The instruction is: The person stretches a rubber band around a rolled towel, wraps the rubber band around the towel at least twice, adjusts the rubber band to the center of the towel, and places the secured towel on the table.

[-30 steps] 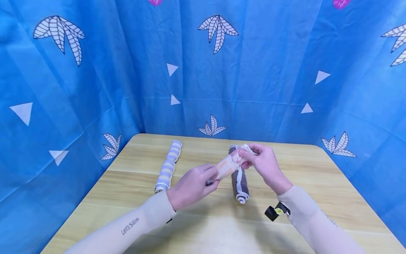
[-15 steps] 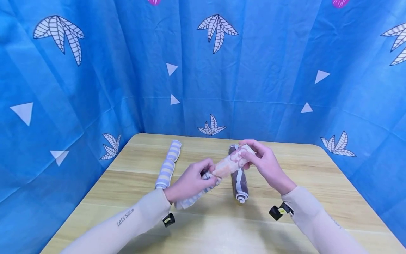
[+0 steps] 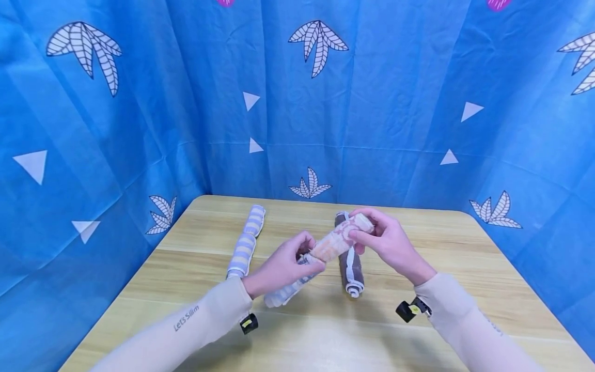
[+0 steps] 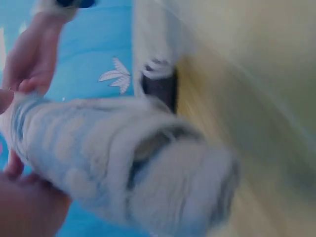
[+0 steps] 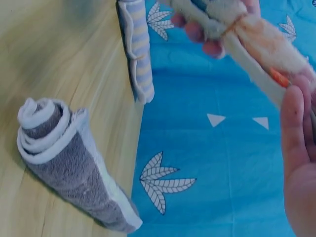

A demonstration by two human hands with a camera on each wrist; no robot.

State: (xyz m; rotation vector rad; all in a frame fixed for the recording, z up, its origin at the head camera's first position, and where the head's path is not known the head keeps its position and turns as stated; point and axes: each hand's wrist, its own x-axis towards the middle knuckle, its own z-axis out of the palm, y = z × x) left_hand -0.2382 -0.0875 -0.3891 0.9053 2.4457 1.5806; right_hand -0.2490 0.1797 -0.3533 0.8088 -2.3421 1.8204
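Note:
A rolled towel [image 3: 331, 247], pale with pink, orange and bluish patches, is held slantwise above the table between both hands. My left hand [image 3: 281, 264] grips it near the middle, with thumb and fingers around it. The lower end extends below that hand and looks loosely layered in the left wrist view. My right hand [image 3: 389, 244] holds the far upper end, thumb on the near side. In the right wrist view, a thin band [image 5: 233, 24] circles the towel close to the left hand's fingers. Beneath the held roll lies a grey-brown rolled towel [image 3: 351, 271] with white edging.
A lilac and cream striped rolled towel [image 3: 244, 250], narrowed at its middle, lies on the left of the wooden table [image 3: 437, 248]. Blue curtain [image 3: 390, 103] with leaf prints surrounds the table's back and sides. Black wrist cameras [image 3: 409, 310] sit below the cuffs.
My left hand has shifted its grip, and the towel's lower end now shows below it. The right hand has adjusted slightly at the upper end. Both other rolls stay put.

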